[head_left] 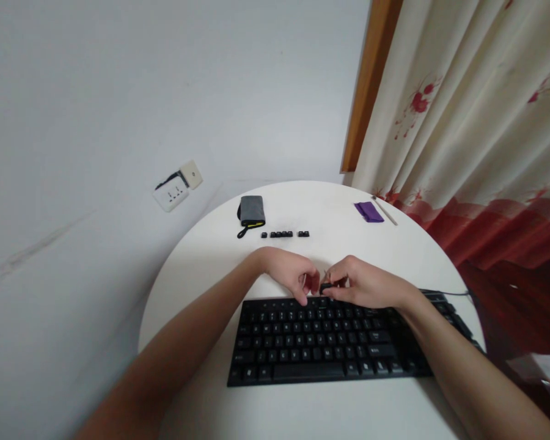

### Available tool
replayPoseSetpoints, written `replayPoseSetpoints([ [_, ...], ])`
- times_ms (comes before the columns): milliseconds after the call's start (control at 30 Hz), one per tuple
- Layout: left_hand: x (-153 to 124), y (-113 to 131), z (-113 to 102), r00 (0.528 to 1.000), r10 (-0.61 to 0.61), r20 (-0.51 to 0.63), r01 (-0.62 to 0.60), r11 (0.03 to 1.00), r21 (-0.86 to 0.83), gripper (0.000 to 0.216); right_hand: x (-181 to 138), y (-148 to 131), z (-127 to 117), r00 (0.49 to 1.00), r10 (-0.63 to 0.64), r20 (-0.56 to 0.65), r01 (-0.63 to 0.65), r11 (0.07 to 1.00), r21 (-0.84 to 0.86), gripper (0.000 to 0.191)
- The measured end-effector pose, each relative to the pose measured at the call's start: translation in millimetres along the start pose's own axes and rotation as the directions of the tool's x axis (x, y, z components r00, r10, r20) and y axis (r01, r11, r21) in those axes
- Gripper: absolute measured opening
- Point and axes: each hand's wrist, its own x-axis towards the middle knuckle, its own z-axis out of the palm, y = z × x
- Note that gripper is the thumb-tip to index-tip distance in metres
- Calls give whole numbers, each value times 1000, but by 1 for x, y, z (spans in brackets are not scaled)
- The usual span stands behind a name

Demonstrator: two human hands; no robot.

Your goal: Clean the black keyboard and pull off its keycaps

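We find the black key (pixel 325 288) just over the back edge of the keyboard (pixel 321 342), pinched between thumb and forefinger of the right hand (pixel 355 283); whether it touches the board we cannot tell. A fine strip shows at those fingertips, too small to identify. We judge the fingertip pinch suits so small a part. The left hand (pixel 292 274) curls beside it at the same back edge, thumb near forefinger; we cannot tell whether anything sits between them. Its closeness probably lets both hands share one small spot.

Appearance: the key is dark, small and blocky, its marking unreadable. The keyboard is black with pale lettering; small marks along the left of its back row look like bare seats.

Behind the keyboard, loose keys (pixel 282 234) lie in line: one, then four, then two. We take the gaps as deliberate, perhaps keeping their order. Farther behind the keyboard's left part rests a grey pouch (pixel 252 209) with a black loop; behind its right part, a purple cloth (pixel 370 212) and a pale stick (pixel 385 211), presumably set back for elbow room. Under the keyboard: a white table (pixel 183 293).
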Motion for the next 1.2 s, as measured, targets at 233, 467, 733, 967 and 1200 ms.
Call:
replayPoseSetpoints([
  [233,19,-6,13,993,48,-109,-43,998,51,37,-1,6,-4,999,51,-6,-51,997,52,24],
  [467,25,-11,21,980,104,-171,-102,995,20,31,5,13,6,990,133,-46,-123,977,173,21],
  [733,20,-5,11,952,137,-275,-141,990,4,18,16,25,8,944,226,-239,-156,947,281,25],
  [967,34,-9,9,651,90,-754,-186,982,-44,20,25,42,1,610,392,-688,-161,912,377,21],
  [1200,48,-5,23,506,132,-852,-193,981,37,25,25,52,4,597,456,-659,-230,885,404,26],
])
